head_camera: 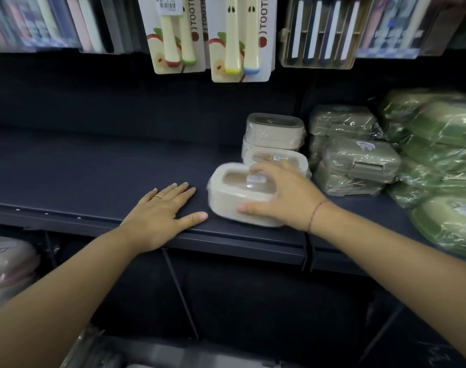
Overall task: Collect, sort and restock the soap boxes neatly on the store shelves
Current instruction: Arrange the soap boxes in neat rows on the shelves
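Observation:
A cream soap box with a clear lid window lies near the front edge of the dark shelf. My right hand grips it, fingers over the lid and thumb on its front side. The box looks blurred. Behind it stands a stack of cream soap boxes, with another cream box in front of that stack. My left hand rests flat on the shelf just left of the held box, fingers straight, holding nothing.
Grey-green wrapped boxes and greener wrapped boxes fill the shelf's right side. Toothbrush packs hang above. Pink wrapped boxes sit on a lower shelf at left. The shelf's left part is bare.

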Available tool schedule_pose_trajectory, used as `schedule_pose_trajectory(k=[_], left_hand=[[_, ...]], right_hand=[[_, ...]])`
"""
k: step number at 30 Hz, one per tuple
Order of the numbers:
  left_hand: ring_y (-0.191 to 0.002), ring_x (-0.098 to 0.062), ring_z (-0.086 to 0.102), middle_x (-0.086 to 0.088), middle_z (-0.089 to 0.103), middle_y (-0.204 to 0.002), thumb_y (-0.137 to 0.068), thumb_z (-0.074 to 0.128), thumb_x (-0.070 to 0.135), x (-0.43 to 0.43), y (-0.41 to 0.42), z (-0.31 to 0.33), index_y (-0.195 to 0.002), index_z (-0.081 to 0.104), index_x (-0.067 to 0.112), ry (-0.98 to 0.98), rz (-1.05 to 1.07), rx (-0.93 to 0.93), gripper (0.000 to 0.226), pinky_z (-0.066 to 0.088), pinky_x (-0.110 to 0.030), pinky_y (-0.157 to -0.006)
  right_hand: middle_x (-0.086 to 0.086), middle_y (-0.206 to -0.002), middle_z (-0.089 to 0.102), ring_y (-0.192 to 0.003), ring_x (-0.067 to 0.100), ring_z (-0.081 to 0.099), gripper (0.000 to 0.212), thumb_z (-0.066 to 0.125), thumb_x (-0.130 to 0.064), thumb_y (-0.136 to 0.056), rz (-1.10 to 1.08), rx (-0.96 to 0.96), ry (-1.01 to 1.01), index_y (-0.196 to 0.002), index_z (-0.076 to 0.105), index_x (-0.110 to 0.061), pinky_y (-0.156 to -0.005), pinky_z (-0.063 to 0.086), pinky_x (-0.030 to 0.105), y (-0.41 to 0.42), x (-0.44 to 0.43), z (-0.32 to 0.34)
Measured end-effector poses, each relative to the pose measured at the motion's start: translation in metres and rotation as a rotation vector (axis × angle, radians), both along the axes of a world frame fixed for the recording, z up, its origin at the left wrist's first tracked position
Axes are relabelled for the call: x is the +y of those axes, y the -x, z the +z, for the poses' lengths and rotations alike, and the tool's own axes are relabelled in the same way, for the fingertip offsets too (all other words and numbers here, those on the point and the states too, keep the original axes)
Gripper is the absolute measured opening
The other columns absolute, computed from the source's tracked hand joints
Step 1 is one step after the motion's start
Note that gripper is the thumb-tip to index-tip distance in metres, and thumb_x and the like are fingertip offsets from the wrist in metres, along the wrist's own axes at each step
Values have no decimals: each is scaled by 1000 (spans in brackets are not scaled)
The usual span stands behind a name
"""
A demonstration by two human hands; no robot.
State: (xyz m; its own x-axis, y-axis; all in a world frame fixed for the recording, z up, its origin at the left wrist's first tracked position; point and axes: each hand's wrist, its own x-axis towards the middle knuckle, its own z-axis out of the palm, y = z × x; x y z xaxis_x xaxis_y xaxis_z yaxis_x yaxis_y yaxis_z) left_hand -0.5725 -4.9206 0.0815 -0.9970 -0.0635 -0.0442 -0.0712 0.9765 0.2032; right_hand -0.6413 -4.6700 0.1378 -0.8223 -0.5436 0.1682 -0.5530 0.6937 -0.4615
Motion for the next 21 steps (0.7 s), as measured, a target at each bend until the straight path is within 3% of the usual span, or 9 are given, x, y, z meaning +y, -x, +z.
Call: schedule_pose_trajectory(k=[4, 8, 13, 16, 19, 21], left_hand=[[-146, 3, -6, 21, -1, -161, -42, -13, 102, 1, 0, -1, -154, 6, 39, -8, 4, 5, 130, -6, -29, -121], [-147, 2, -5, 19, -1, -161, -42, -13, 101, 2, -1, 0, -155, 7, 38, -8, -2, 2, 131, -5, -30, -121], [-148, -1, -4, 15, 1, -163, -76, 14, 82, 5, -4, 1, -156, 9, 34, -2, 14, -12, 93, -4, -31, -122], [-149, -4, -1, 12, 4, -163, -84, 19, 77, 5, -7, 0, -156, 12, 31, 0, 21, 2, 86, -2, -32, -122], [-149, -7, 6, 7, 13, -163, -78, 17, 76, 1, -27, 4, -155, 21, 26, -122, 6, 19, 92, 3, -31, -122], [-148, -8, 16, 4, 24, -161, -83, 26, 73, -8, -55, 6, -152, 30, 23, -237, -25, 116, 86, 10, -26, -121]], right_hand=[[4, -137, 40, -132, 25, 33, 76, 78, -55, -68, -149, 160, 89, -134, 48, -32, -108, 29, 32, 35, 16, 30], [6, -140, 43, -131, 28, 39, 80, 74, -60, -70, -169, 53, -43, -138, 44, -31, -109, 33, 38, 78, 18, 33], [3, -145, 45, -134, 29, 38, 64, 65, -63, -78, -169, 146, -177, -134, 51, -35, -111, 29, 49, 97, 16, 30], [6, -149, 39, -137, 33, 34, 61, 63, -56, -84, -206, 175, -181, -138, 49, -33, -111, 25, 47, 94, 11, 21], [17, -150, 33, -136, 38, 32, 73, 67, -53, -82, -230, 207, -158, -144, 43, -21, -114, 26, 47, 73, -2, 19], [20, -146, 35, -134, 39, 34, 87, 65, -60, -73, -156, 243, 3, -142, 43, -13, -114, 27, 44, 40, -12, 16]])
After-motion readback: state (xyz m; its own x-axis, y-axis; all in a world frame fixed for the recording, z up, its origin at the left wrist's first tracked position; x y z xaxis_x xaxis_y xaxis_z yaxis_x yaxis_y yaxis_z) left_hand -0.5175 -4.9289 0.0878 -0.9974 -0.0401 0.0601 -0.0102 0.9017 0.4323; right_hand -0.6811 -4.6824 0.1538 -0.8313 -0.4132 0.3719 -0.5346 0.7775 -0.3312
